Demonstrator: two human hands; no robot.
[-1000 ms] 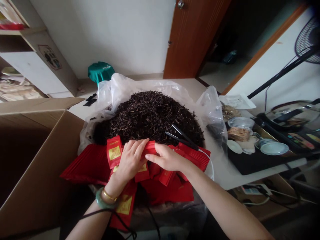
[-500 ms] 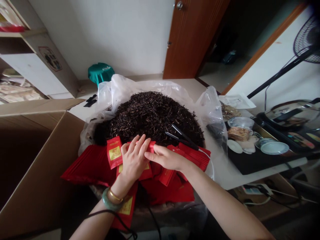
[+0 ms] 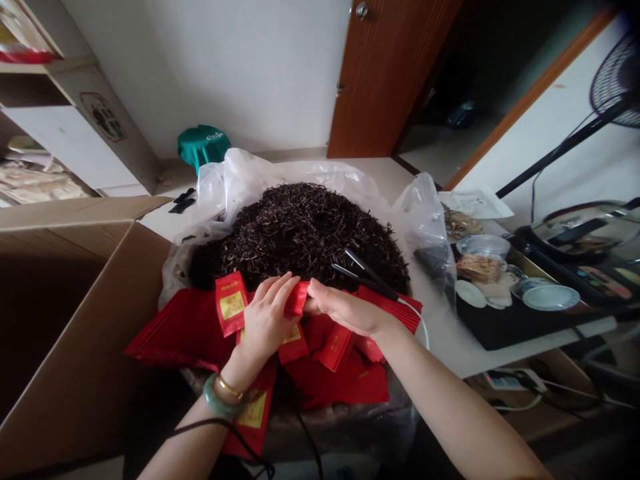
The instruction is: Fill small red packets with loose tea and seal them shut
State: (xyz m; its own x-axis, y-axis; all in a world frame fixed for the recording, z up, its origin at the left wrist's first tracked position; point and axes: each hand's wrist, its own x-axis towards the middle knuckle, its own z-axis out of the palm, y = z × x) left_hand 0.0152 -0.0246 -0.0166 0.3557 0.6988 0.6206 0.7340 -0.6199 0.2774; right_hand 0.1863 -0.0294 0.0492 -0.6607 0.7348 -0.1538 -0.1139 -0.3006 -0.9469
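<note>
My left hand, wearing a green bangle and a gold one, is closed around a small red packet with its fingers over the top. My right hand grips the right end of the same packet, thumb at its edge and fingers mostly hidden behind it. Just left of my left hand stands another red packet with a yellow label. More red packets lie under my hands. Beyond them rises a heap of dark, dry tea-like leaves in a clear plastic bag.
Black tongs with a white cord rest on the leaf heap, open. An open cardboard box is at the left. Fanned red packets lie beside it. On the right, a black tray bears several lids and dishes.
My left fingers have curled down over the packet, and more of its red end shows. My right hand has shifted slightly right and its thumb now sits at the packet's edge.
</note>
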